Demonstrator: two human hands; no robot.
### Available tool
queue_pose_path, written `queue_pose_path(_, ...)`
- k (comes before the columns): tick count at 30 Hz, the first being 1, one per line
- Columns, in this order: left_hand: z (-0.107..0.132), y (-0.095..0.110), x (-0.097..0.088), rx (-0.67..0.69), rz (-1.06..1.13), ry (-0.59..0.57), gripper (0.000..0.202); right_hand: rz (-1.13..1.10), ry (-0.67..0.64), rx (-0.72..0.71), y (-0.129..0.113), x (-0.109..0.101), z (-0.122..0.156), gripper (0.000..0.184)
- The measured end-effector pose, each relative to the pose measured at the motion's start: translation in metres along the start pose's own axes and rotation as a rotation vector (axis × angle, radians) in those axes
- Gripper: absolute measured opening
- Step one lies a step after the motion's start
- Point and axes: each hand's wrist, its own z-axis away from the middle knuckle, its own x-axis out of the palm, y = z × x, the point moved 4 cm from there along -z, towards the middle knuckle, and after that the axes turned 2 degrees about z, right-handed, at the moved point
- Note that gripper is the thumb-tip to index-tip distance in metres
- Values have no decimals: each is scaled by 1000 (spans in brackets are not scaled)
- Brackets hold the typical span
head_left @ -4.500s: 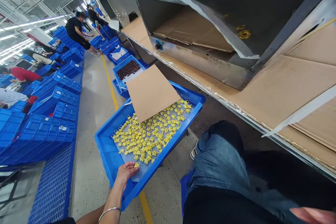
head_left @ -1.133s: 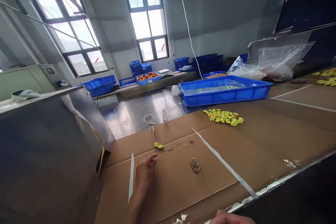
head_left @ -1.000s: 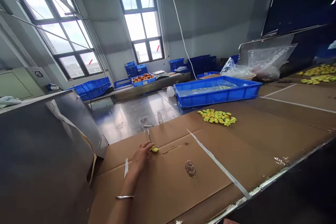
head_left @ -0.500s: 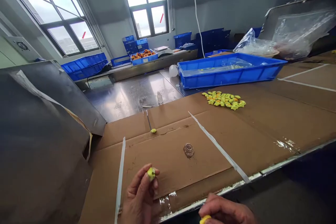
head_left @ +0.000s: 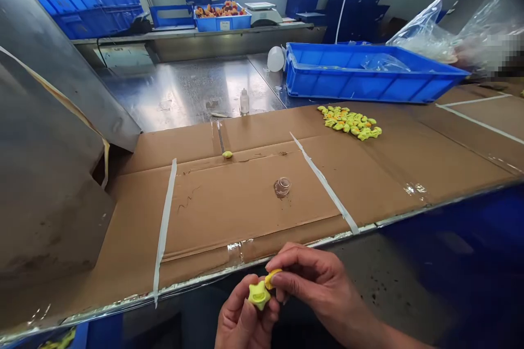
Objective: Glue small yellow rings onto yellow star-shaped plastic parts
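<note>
My left hand (head_left: 239, 322) pinches a small yellow-green star-shaped piece (head_left: 258, 295) just below the table's metal front edge. My right hand (head_left: 315, 283) is closed on a small yellow-orange piece (head_left: 271, 278) and holds it against the star piece. One more yellow piece (head_left: 227, 154) lies alone on the cardboard-covered table (head_left: 229, 207). A pile of yellow-green pieces (head_left: 350, 121) sits farther right. A small clear cap (head_left: 282, 186) rests mid-table.
A blue tray (head_left: 368, 79) lined with plastic stands behind the pile. Clear plastic bags (head_left: 450, 32) lie at the far right. A steel hood wall (head_left: 49, 120) rises at left. A small bottle (head_left: 244, 101) stands on the steel surface. Blue crates (head_left: 82, 2) line the back.
My left hand picked a yellow-green piece off the cardboard and drew it back to the table edge. My right hand came up with a yellow piece and met it. My view tilted down.
</note>
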Motion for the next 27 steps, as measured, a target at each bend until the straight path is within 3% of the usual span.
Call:
queue_pose_path(11, 0, -1, 5, -25, -37, 4, 32, -25, 80, 176, 8, -5, 2, 19)
queue_pose_path(19, 0, -6, 10, -19, -25, -14, 32, -13, 113, 226, 9, -11, 2, 22)
queue_pose_path(27, 0, -7, 9, -50, 20, -4, 31, -56, 49, 238, 9, -7, 4, 17)
